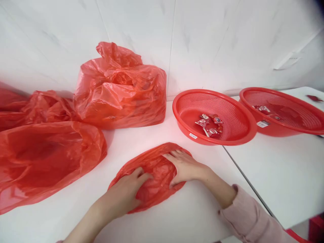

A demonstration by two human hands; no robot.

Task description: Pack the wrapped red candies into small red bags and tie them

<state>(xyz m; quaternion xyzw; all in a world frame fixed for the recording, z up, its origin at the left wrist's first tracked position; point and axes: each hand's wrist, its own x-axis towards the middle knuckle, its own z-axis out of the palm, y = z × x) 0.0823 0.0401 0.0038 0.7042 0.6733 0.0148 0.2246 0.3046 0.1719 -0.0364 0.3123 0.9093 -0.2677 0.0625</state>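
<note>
We see a white bench point(177, 222) under our fingers. A thin dark line runs across it, off to the right of our fingers. Behind, past our fingers, stands a white wall point(207, 40) with faint grey marks and thin seams. The light is bright.

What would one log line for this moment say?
hands: left, right flat on red plastic bag | surface: white table
</note>
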